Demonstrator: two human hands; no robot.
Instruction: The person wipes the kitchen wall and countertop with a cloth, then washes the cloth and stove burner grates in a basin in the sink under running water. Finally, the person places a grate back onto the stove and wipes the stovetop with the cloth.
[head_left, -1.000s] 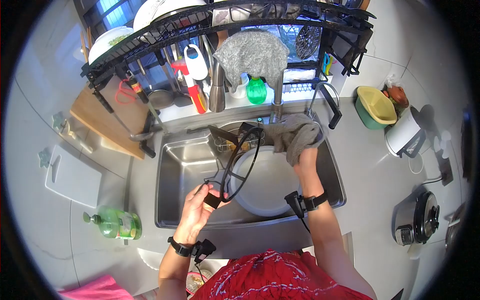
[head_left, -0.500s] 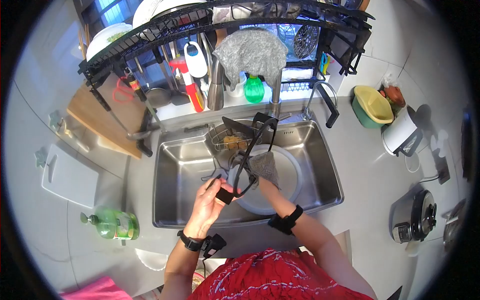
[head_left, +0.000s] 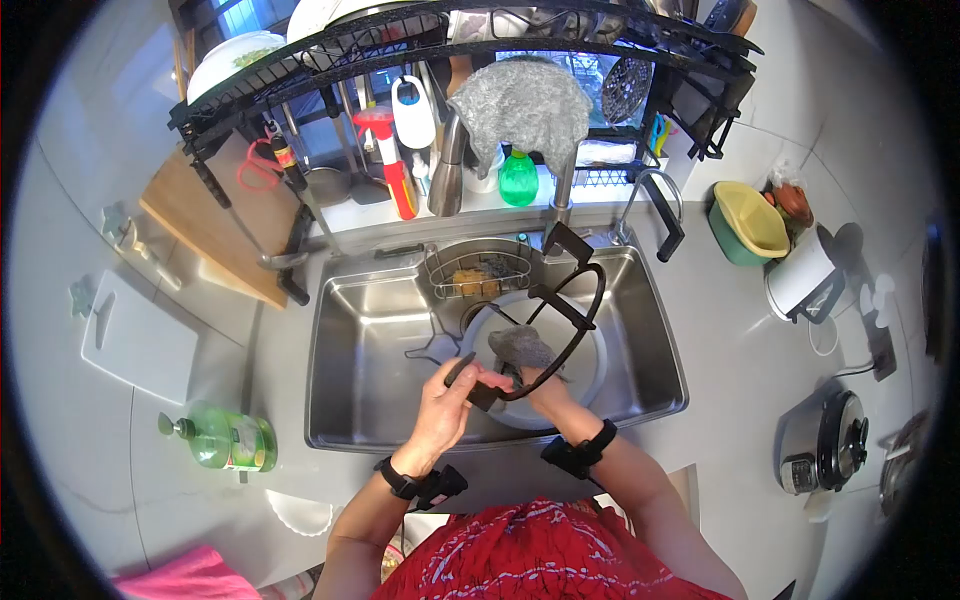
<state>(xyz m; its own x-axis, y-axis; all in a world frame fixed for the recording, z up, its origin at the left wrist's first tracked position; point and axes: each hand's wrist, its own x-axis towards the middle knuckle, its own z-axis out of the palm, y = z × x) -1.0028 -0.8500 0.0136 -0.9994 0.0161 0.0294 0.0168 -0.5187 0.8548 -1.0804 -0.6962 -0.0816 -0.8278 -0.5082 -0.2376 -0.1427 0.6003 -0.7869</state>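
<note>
My left hand [head_left: 443, 402] is closed on a black ring-shaped stove pan support [head_left: 560, 306], gripping it at its near left end. The support tilts up over a round whitish basin [head_left: 597, 375] inside the steel sink [head_left: 365, 385]. In my right hand [head_left: 548, 395] is a grey cloth [head_left: 522, 346], held near the lower part of the ring; the fingers are partly hidden. Whether cloth and ring touch, I cannot tell. Left of the basin, a thin dark metal rack [head_left: 432, 347] lies on the sink floor.
A wire caddy [head_left: 470, 270] with a yellowish sponge sits at the sink's back. Behind stand the cloth-covered tap [head_left: 563, 190] and a slim curved tap [head_left: 655, 180]. A green soap bottle [head_left: 225, 443] is at left. At right are a yellow-green tub [head_left: 745, 225] and an electric cooker [head_left: 825, 445].
The pan support has swung right and turned flatter, uncovering the wire caddy. My left hand has moved right; my right hand and the cloth have drawn back slightly toward me.
</note>
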